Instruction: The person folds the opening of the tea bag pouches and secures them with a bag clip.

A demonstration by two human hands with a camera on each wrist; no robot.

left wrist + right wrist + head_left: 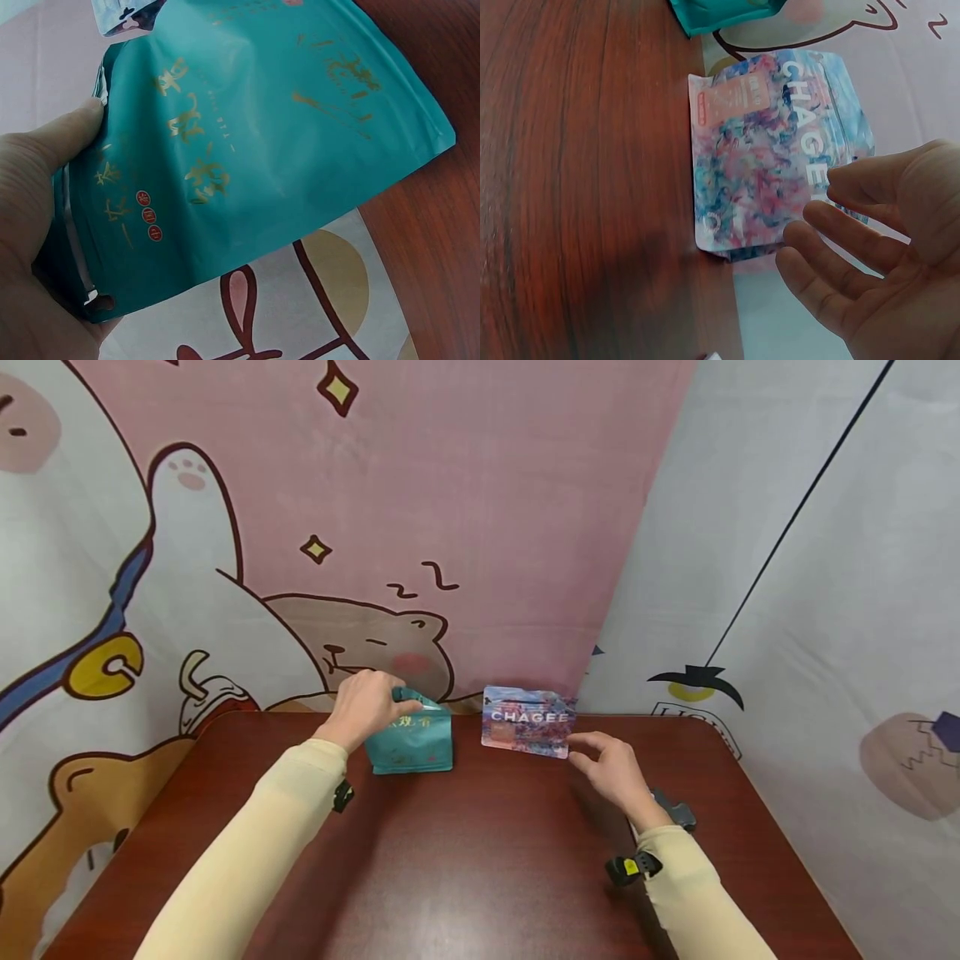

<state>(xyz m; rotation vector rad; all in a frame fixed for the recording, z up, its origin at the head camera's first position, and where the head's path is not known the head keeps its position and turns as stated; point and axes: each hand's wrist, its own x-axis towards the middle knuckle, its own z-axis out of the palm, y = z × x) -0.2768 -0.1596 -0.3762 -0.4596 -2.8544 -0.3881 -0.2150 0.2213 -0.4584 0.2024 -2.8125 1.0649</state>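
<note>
My left hand [367, 703] grips a teal pouch [416, 745] by its top edge. In the left wrist view the thumb lies on the pouch's folded top, and gold lettering covers the teal front [247, 150]. To the right stands a pink-and-blue patterned pouch [517, 731] marked CHAGEE. Beside its right edge is my right hand [611, 768], fingers loosely bent. Seen from the right wrist, thumb and fingertips overlap the lettered side of the patterned pouch [750, 172], with nothing gripped between them.
Both pouches are near the back edge of a dark red-brown wooden table [450, 860]. Behind it hangs a cloth [510, 527] printed with cartoon animals, continuing round the left and right sides. Black devices are strapped on both wrists over pale yellow sleeves [247, 835].
</note>
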